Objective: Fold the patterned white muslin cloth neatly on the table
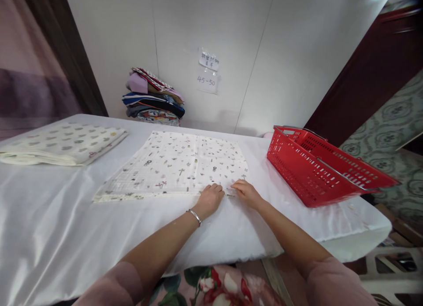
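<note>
A white muslin cloth [172, 165] with small printed plants and figures lies folded in layers on the table in front of me. My left hand [210, 201] is closed on its near edge, right of the middle, with the fingers curled over the hem; a bracelet is on that wrist. Close by to the right, my right hand [246, 193] pinches the same near edge by its right corner. The fingertips of both hands partly hide the hem. Creases run across the cloth's right half.
A second folded cloth [62, 143] with grey shapes lies at the left. The red plastic basket [297, 165] stands at the right, its handles folded down. At the back wall is a stack of folded fabrics [153, 97]. White sheeting [109, 235] covers the table.
</note>
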`<state>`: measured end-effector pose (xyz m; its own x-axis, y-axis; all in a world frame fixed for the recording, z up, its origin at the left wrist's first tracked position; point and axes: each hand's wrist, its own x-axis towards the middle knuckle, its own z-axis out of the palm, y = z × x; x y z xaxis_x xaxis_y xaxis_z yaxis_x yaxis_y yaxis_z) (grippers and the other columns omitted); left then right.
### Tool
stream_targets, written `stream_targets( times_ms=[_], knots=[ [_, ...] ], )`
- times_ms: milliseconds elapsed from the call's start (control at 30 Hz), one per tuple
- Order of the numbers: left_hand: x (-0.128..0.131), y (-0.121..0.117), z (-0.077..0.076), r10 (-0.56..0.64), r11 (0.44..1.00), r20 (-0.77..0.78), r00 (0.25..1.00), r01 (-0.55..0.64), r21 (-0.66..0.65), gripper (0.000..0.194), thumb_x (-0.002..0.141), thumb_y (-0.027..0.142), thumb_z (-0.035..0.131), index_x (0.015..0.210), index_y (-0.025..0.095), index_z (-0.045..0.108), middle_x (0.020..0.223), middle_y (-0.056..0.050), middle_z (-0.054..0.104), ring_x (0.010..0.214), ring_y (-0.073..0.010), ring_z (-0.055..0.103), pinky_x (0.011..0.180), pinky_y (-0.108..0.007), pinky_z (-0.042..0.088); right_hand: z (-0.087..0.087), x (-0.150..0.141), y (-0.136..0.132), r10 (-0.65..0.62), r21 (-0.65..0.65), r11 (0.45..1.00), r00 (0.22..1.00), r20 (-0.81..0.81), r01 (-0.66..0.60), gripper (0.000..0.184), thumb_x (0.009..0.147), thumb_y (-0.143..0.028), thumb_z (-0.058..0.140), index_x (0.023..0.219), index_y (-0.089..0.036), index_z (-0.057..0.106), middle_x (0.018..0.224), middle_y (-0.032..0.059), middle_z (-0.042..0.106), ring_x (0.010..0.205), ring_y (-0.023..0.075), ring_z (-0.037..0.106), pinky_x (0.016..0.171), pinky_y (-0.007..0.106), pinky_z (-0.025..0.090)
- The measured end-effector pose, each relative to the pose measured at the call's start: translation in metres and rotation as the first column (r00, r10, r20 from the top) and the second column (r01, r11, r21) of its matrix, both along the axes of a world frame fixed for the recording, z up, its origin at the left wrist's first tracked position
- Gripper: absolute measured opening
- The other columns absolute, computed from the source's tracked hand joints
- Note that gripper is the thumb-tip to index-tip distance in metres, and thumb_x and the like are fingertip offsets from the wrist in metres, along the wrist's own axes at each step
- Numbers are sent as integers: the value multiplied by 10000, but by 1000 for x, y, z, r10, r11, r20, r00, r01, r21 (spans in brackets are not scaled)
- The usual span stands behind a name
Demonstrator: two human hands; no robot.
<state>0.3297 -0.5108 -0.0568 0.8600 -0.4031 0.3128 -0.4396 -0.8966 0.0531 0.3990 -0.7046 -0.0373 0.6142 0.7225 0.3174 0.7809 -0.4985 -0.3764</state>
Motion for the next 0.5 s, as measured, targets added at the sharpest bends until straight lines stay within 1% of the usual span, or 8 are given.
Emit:
stream_targets(
  times_ms=[67,200,233,267,367,400,433,500],
  knots=[
    [0,0,-2,5,1000,3,1000,-5,-11,154,841,120,445,802,167,586,877,-48,550,851,-189,448,706,-317,339,0,14,-1,-36,-25,999,998,-42,35,320,778,-38,435,923,-215,658,923,26,621,895,140,541,797,250,413],
    [-1,0,-4,10,999,10,1000,-9,-37,152,847,125,446,808,170,586,882,-45,552,860,-188,442,720,-318,339,0,35,-4,-190,-54,981,981,-36,188,284,773,-53,439,820,-194,681,858,48,625,884,165,538,793,276,404],
    [-2,0,-5,8,999,11,1000,-8,-39,149,848,129,449,811,172,587,884,-44,553,864,-188,442,723,-319,338,0,36,-2,-190,-45,981,981,-31,188,280,777,-61,438,830,-191,681,873,53,625,893,166,536,801,280,401],
    [-2,-1,-5,8,999,13,1000,-7,-39,144,848,136,453,816,173,589,887,-43,553,868,-189,441,725,-320,339,-1,35,0,-152,-44,988,988,-37,150,279,783,-70,441,858,-195,679,901,51,626,904,161,535,812,277,398],
    [-3,-1,-5,10,999,13,1000,-10,-35,132,850,159,465,824,173,593,889,-44,554,873,-193,439,730,-324,339,-3,32,10,60,-58,996,993,-100,-66,226,793,-137,504,912,-230,672,927,22,631,894,137,543,817,254,400],
    [-4,0,-5,10,999,10,1000,-10,-34,134,850,159,463,821,173,594,887,-45,554,871,-193,439,729,-325,339,-3,33,12,85,-57,994,989,-117,-92,192,793,-167,529,900,-232,674,901,20,632,878,138,545,809,255,403],
    [-4,0,-5,9,999,9,1000,-9,-36,140,851,155,459,818,173,594,886,-46,553,868,-193,439,728,-325,339,-3,34,14,68,-53,996,990,-125,-75,162,793,-193,545,880,-225,679,869,25,630,860,144,546,799,263,405],
    [-4,0,-5,8,999,13,1000,-7,-46,153,854,148,449,810,174,593,884,-46,552,860,-190,438,724,-324,339,-3,40,14,-45,-33,999,992,-118,41,148,798,-203,543,849,-204,682,838,42,621,835,157,542,782,279,406]
  ],
)
